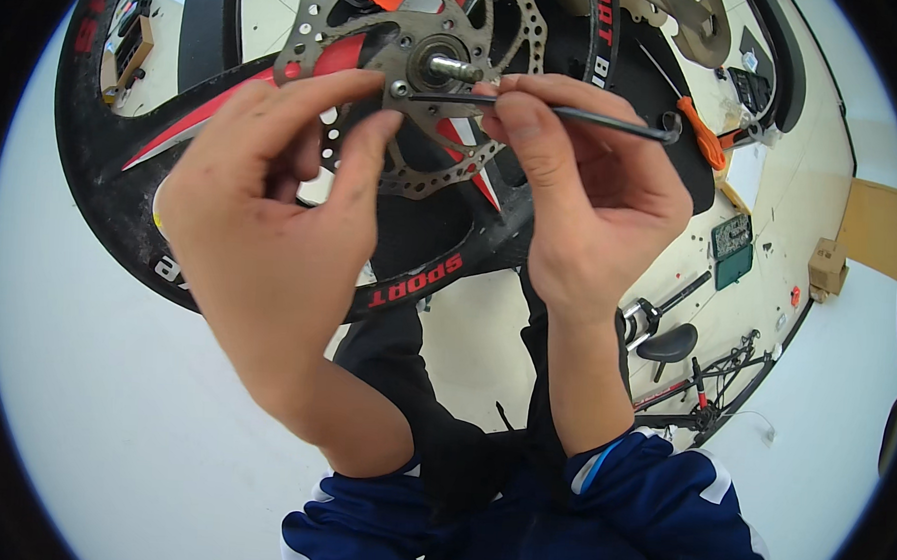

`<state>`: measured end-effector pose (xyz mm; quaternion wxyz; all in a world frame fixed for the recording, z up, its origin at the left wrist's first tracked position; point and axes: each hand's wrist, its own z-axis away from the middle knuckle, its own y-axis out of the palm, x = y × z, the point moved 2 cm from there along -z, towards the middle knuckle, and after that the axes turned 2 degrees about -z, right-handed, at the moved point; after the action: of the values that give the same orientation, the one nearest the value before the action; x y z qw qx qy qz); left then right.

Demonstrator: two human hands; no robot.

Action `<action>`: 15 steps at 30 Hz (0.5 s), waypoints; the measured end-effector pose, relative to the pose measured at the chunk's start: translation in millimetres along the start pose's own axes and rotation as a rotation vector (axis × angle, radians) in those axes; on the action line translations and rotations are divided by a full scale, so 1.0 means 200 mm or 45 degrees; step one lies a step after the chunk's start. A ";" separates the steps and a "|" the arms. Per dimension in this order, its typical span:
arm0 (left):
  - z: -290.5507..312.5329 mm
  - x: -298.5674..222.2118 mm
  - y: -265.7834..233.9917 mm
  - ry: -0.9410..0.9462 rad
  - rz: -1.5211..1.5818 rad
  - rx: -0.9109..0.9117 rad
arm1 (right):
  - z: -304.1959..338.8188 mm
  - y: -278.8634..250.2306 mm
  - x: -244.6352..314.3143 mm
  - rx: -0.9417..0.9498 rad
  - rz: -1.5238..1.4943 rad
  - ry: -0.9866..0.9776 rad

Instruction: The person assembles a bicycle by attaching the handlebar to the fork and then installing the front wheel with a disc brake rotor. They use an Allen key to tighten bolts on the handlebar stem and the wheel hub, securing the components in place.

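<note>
My right hand pinches a dark hex key between thumb and fingers. The key's long arm lies nearly level across the brake rotor, its left tip at a small silver bolt. My left hand is just left of that bolt, thumb and forefinger curved with a gap between their tips. I see nothing held in it. The steel rotor sits on the hub of a black wheel with red and white markings. A threaded axle sticks out of the hub's centre.
A screwdriver with an orange handle lies right of the wheel. Farther right are an open green case, a bicycle saddle, a bicycle frame and a cardboard box. My legs are under the wheel's near edge.
</note>
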<state>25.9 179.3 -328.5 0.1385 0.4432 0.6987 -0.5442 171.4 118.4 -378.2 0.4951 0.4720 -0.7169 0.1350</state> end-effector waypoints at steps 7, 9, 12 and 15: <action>-0.01 0.01 0.03 0.107 -0.124 -0.018 | 0.02 0.05 -0.03 -0.045 0.018 -0.039; -0.01 0.02 0.03 0.125 -0.107 -0.022 | 0.02 0.06 -0.02 -0.047 0.011 -0.047; -0.01 0.02 0.03 0.145 -0.104 -0.026 | 0.02 0.05 -0.03 -0.005 0.047 -0.077; 0.00 -0.01 0.03 0.162 -0.113 -0.036 | 0.02 0.05 -0.01 0.047 0.142 -0.130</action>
<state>32.0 178.8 -331.7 0.0759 0.4434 0.7327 -0.5107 160.9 121.9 -380.2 0.4408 0.4468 -0.7637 0.1513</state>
